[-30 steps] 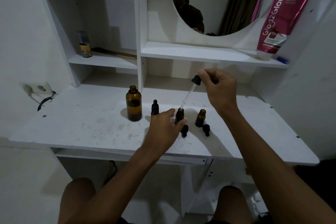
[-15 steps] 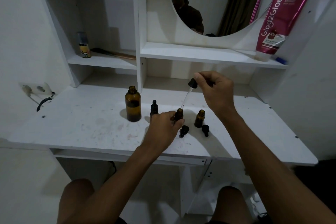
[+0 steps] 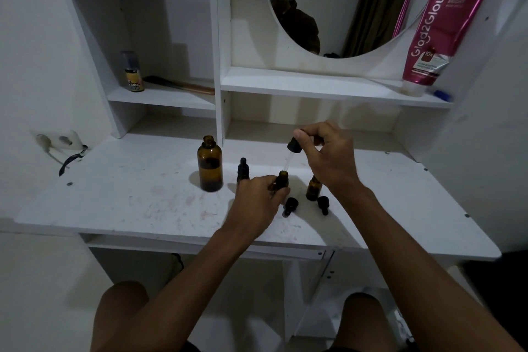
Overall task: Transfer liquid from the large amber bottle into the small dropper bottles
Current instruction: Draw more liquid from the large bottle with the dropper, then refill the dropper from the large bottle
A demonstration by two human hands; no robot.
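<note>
White desk (image 3: 128, 203): 1 large amber bottle (image 3: 210, 164), 3 small dropper bottles (image 3: 313, 192), 2 loose caps (image 3: 291, 205), all far from side edges. Left hand (image 3: 257, 203) grips 1 bottle; right hand (image 3: 331, 157) pinches a dropper (image 3: 293, 146).

A white tabletop (image 3: 128, 203) with faint stains stands against white walls (image 3: 34, 51), white shelves (image 3: 314, 86) rising behind it beneath a round mirror (image 3: 357, 8). A wall socket (image 3: 57, 141) sits at left. Light is dim.

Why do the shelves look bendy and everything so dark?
In the head view, the wide-angle lens bends the shelves toward the edges; the room light is dim, so the large amber bottle looks dark brown and casts only a soft shadow on the desk.
</note>
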